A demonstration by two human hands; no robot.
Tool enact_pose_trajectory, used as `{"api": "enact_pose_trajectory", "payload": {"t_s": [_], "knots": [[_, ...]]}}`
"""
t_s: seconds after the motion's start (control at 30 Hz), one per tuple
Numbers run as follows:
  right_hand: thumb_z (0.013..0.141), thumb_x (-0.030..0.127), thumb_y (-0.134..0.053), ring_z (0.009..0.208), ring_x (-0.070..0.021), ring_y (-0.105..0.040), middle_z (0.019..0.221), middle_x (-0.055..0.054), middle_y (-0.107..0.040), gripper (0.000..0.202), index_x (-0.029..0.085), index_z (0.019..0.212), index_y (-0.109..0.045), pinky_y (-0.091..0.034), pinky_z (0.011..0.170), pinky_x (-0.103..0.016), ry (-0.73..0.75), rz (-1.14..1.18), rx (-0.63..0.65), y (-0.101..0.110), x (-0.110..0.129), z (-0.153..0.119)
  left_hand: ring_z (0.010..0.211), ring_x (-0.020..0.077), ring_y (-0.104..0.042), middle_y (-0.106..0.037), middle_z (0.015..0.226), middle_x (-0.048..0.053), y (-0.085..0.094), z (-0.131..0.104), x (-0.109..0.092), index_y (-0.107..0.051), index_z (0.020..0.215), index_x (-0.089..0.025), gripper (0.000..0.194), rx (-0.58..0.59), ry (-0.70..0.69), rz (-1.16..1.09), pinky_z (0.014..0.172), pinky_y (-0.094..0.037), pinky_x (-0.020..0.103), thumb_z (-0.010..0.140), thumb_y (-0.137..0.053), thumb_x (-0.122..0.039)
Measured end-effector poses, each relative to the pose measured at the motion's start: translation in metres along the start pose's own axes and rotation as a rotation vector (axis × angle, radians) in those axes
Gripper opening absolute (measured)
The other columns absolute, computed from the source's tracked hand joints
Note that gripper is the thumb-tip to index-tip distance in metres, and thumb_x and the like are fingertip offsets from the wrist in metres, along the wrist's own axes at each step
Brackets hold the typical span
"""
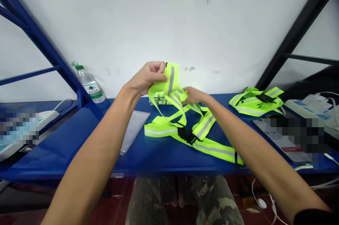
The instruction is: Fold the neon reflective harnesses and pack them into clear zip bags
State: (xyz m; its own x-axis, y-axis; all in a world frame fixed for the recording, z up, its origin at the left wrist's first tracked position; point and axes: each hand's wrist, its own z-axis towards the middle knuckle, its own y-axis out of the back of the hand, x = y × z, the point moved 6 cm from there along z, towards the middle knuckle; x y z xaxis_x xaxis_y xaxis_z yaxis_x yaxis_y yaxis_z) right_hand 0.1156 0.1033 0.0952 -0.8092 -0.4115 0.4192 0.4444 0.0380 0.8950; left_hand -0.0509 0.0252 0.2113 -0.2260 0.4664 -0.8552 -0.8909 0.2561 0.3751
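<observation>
A neon yellow reflective strap harness (159, 131) with grey stripes and black joining pieces lies spread over the blue table. My left hand (150, 76) is closed on one strap and holds it up above the table, near the wall. Loops of the strap hang down from it to the rest of the harness. My right hand (194, 96) is lower and to the right, its fingers on another part of the strap; the fingertips are partly hidden by it. Behind the hanging strap sits a clear plastic packet (160, 98) with something yellow-green inside.
The blue table (87, 140) bears a clear plastic bag (134, 129) and a water bottle (91, 85) on the left. At the right lie a bundled reflective strap (254, 103), a phone (280, 140) and white power strips with cables. A wall stands behind.
</observation>
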Motion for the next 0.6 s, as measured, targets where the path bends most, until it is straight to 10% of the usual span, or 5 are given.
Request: {"api": "enact_pose_trajectory", "payload": {"t_s": [0.23, 0.37, 0.6], "knots": [[0.085, 0.039, -0.058, 0.112, -0.0349, -0.051, 0.122, -0.018, -0.052, 0.043, 0.017, 0.121, -0.049, -0.044, 0.09, -0.047, -0.073, -0.252, -0.721, 0.089, -0.001, -0.038, 0.07, 0.019, -0.053, -0.05, 0.062, 0.001, 0.022, -0.006, 0.001, -0.055, 0.078, -0.019, 0.018, -0.363, -0.167, 0.771, 0.062, -0.037, 0.03, 0.061, -0.061, -0.015], [0.088, 0.049, -0.053, 0.108, -0.0347, -0.052, 0.115, -0.015, -0.054, 0.047, 0.022, 0.125, -0.048, -0.043, 0.088, -0.047, -0.157, -0.177, -0.772, 0.105, -0.006, -0.054, 0.085, 0.0268, -0.057, -0.058, 0.076, 0.007, 0.041, -0.015, 0.011, -0.052, 0.114, -0.021, 0.043, -0.7, -0.071, 0.799, 0.073, -0.042, 0.038, 0.071, -0.057, -0.018], [0.085, 0.033, -0.06, 0.104, -0.0296, -0.054, 0.114, -0.017, -0.059, 0.063, 0.02, 0.14, -0.034, -0.044, 0.085, -0.044, -0.363, -0.136, -0.624, 0.112, -0.039, -0.05, 0.097, 0.0318, -0.058, -0.062, 0.089, 0.015, 0.052, -0.009, 0.028, -0.06, 0.103, -0.016, 0.028, -0.735, 0.042, 0.672, 0.079, -0.047, 0.042, 0.079, -0.052, -0.028]]}}
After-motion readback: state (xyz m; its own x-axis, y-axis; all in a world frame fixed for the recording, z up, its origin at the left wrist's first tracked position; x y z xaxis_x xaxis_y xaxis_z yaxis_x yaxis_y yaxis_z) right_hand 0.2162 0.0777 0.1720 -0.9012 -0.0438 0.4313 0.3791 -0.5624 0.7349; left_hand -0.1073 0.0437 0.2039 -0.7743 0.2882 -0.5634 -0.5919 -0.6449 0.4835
